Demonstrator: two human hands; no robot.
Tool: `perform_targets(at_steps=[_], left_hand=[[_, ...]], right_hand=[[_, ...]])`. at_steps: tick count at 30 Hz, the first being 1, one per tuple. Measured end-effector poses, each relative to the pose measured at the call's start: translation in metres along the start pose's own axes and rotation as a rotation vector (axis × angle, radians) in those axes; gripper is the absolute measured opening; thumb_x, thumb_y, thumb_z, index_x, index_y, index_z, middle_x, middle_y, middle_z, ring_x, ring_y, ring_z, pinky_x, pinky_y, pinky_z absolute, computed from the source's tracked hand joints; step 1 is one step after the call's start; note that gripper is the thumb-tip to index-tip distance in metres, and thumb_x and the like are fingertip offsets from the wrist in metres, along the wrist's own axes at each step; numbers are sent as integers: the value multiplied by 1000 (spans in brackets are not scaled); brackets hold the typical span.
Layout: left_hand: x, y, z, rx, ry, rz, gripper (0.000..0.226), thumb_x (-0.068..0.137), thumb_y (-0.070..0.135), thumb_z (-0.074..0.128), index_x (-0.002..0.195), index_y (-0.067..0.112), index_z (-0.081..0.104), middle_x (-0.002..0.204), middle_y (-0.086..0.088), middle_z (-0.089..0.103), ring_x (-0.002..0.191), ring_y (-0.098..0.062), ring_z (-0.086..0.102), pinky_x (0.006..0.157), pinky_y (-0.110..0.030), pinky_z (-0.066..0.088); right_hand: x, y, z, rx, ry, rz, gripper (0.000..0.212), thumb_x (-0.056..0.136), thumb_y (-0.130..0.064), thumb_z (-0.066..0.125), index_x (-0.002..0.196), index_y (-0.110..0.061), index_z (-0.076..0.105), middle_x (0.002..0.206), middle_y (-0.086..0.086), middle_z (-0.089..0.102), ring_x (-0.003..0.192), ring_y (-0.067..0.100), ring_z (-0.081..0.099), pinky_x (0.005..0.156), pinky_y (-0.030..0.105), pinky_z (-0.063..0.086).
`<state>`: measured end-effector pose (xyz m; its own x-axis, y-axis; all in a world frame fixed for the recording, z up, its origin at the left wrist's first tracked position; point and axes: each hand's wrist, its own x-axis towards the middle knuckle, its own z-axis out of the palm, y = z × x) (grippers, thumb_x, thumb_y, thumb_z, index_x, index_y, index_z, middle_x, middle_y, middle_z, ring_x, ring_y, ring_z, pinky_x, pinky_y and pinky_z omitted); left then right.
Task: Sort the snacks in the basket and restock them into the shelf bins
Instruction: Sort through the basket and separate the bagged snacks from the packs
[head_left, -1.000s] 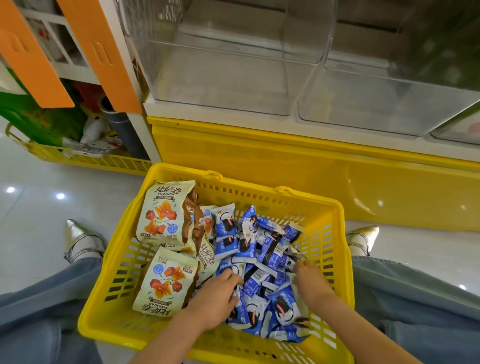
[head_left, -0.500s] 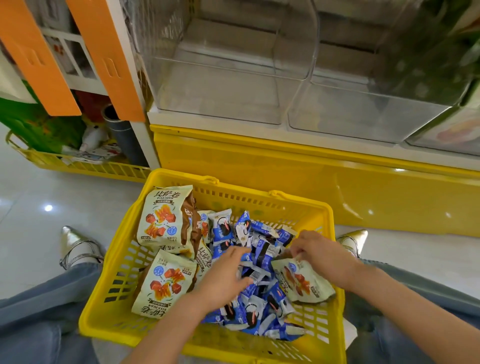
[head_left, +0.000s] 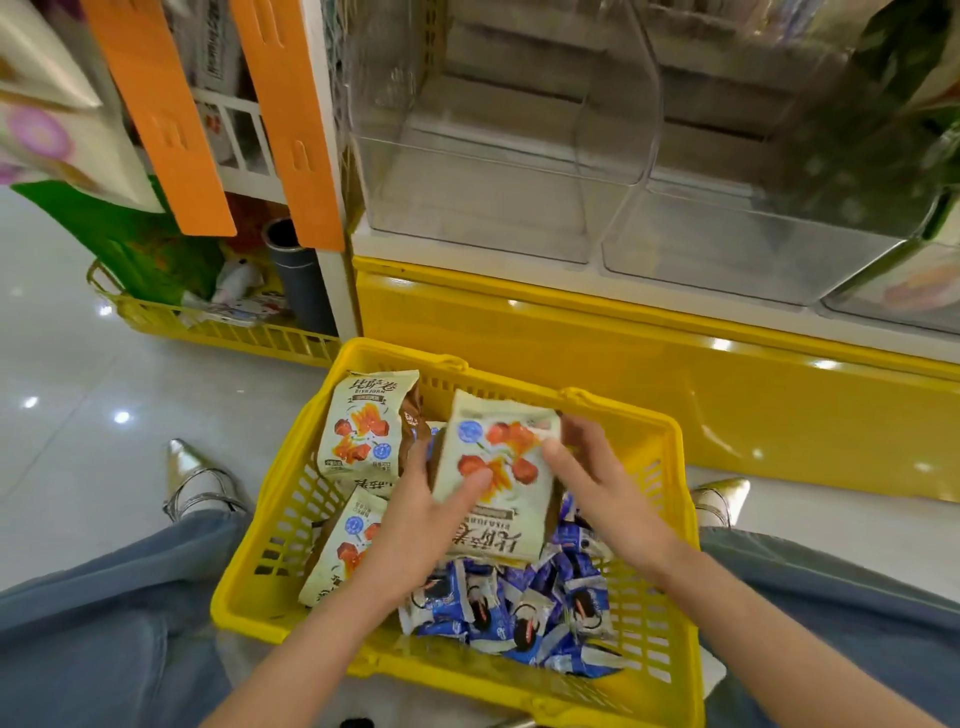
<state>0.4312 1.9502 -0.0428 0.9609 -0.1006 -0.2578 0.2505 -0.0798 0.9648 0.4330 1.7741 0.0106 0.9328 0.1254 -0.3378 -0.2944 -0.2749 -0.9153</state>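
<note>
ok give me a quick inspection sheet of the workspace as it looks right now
surface: glossy white floor; yellow basket sits on it between the person's legs
job's things: cream snack pack held over the basket; two more cream packs and a heap of small blue packets inside; clear shelf bins, the two in front showing no snacks
clutter: second yellow basket with a green bag and grey tube
grippers: left hand and right hand both grip the cream snack pack
cables: nothing seen
surroundings: yellow shelf base, orange strips
</note>
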Motion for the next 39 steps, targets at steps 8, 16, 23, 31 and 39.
perform_targets(at_steps=[8,16,23,31,39], left_hand=[[-28,-15,-74,416,197,112,32,90,48,34,114,32,48,107,18,50,100,6,50,81,-8,40],[-23,-85,-139,467,317,-204,31,100,32,31,107,14,55,106,-9,61,98,-22,55,80,-30,37],[-28,-93,-138,395,345,-224,37,98,44,30,88,22,58,89,0,64,87,-16,59,76,-32,45],[-26,-73,-141,394,383,-86,23,99,21,39,120,19,49,103,7,57,98,-12,57,78,-25,46],[-25,-13,-62,557,242,304,17,93,34,35,107,39,42,102,27,46,97,14,46,67,-10,47]], right_hand=[[4,12,73,258,-71,181,47,75,-37,70,116,-24,50,102,-9,71,87,9,70,65,19,56],[22,33,156,91,-141,239,40,92,-26,57,128,-17,42,131,1,55,119,15,54,92,19,47],[46,53,175,-298,-284,426,65,93,-49,45,138,-4,31,132,13,49,115,31,54,87,43,54],[31,76,113,-523,-419,130,49,97,-47,36,137,-20,31,124,-2,56,104,12,58,87,27,47],[17,140,0,-761,-136,206,17,97,-26,47,113,-24,53,96,-12,61,77,0,57,60,9,44]])
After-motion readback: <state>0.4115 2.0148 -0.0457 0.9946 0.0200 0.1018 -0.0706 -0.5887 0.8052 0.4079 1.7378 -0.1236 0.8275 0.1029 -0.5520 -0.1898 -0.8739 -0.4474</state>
